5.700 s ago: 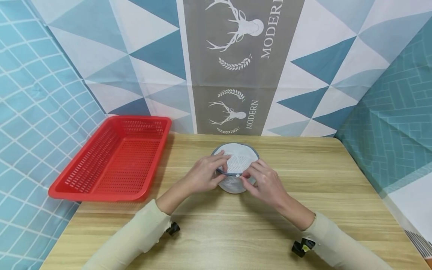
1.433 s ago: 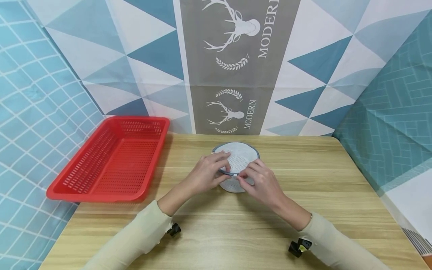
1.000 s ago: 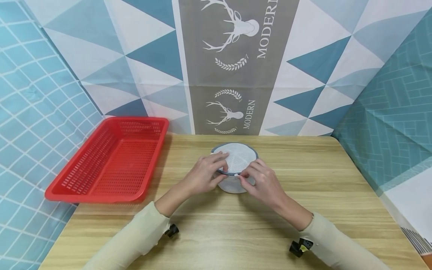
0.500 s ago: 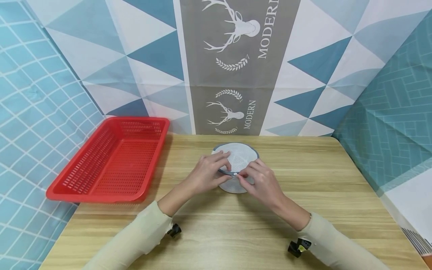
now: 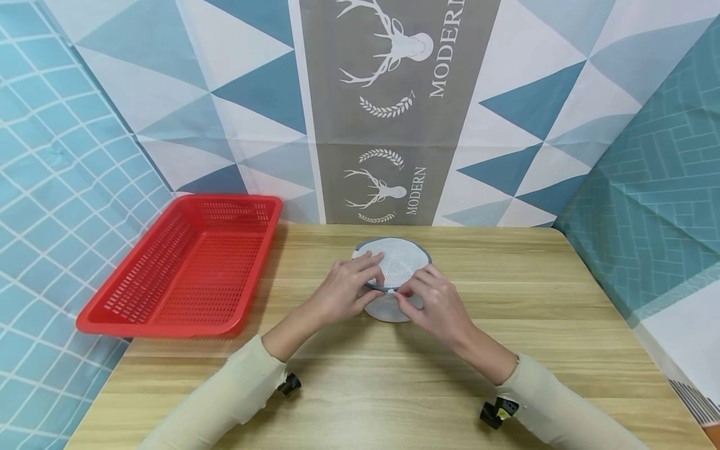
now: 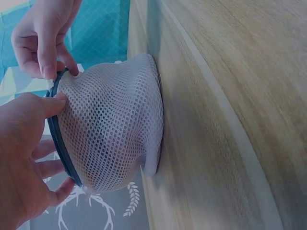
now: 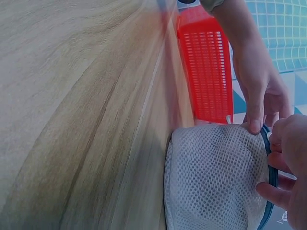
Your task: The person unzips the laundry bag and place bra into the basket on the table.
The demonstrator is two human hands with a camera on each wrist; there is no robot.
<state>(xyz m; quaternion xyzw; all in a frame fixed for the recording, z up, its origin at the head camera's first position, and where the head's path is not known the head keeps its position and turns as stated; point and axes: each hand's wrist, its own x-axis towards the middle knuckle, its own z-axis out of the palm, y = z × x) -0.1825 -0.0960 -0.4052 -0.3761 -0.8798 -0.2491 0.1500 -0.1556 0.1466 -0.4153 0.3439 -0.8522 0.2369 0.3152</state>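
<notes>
A round white mesh laundry bag [image 5: 402, 257] with dark blue trim stands upright on the wooden table. My left hand [image 5: 347, 289] grips its near left rim, thumb on the mesh side and fingers over the top. Close beside it, my right hand [image 5: 441, 304] pinches at the small white zipper pull [image 5: 390, 291] on the front of the rim. In the left wrist view the bag's mesh wall [image 6: 112, 127] bulges below the dark zipper band [image 6: 60, 139]. The right wrist view shows the same mesh [image 7: 216, 165]; fingertips partly hide the pull.
A red perforated plastic basket [image 5: 239, 325] sits on the table [image 5: 360, 387] at the left. Patterned cloth [image 5: 388, 125] hangs behind the back edge, with blue-green cloths on both sides. A small black device [image 5: 497, 412] is strapped near each wrist.
Both hands keep their places at the rim. Over the several seconds shown, the right hand and zipper pull shift only slightly left, and the view moves a little.
</notes>
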